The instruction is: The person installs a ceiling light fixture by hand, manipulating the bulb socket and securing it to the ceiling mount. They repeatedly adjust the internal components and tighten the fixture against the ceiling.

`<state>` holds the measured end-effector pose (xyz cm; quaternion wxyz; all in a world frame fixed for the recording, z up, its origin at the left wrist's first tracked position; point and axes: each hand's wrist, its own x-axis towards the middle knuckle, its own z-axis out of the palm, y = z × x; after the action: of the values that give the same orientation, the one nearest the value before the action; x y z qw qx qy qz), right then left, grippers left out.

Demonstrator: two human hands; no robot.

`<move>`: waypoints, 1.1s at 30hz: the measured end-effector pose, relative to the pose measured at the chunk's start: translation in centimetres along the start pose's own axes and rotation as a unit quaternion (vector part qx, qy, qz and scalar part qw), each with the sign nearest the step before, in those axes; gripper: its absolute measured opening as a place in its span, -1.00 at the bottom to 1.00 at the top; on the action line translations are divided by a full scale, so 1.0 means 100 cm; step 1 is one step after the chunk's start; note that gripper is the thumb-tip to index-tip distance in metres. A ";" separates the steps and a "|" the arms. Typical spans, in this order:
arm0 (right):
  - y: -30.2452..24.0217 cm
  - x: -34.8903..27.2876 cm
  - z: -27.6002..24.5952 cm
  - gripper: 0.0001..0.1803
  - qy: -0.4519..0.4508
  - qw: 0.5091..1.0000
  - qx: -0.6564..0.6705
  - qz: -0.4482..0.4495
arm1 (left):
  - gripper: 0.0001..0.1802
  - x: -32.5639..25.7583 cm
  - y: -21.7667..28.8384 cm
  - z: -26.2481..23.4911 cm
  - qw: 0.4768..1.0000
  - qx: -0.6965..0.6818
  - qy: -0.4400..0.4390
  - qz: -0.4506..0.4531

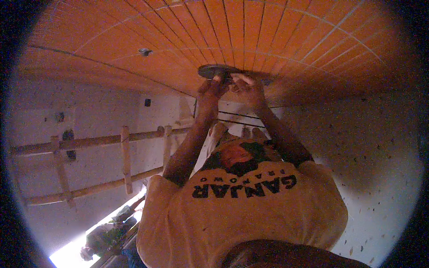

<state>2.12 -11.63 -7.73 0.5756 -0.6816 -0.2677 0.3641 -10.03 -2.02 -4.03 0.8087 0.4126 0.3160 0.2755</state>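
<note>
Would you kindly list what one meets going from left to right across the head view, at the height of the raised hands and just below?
Wooden ladder against the pale wall → small dark fitting on the orange slatted ceiling → left hand → right hand, both at the round dark ceiling plate.

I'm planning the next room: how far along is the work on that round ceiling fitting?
Done: the orange slatted ceiling looks complete around the spot, and the round dark disc is up against it. In hand: a person in a yellow shirt reaches up with both hands on the disc. Left: whether it is fastened cannot be told, and thin dark wires run loose beneath it.
</note>
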 end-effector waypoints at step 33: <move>0.007 0.009 0.021 -0.66 0.227 0.805 -0.345 -0.425 | -0.66 0.010 0.012 -0.016 0.989 -0.122 -0.029 -0.077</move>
<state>0.87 -9.80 -8.70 0.4443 -0.7161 -0.5003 -0.1986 -10.81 0.10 -4.05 0.8809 0.2927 0.2871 0.2365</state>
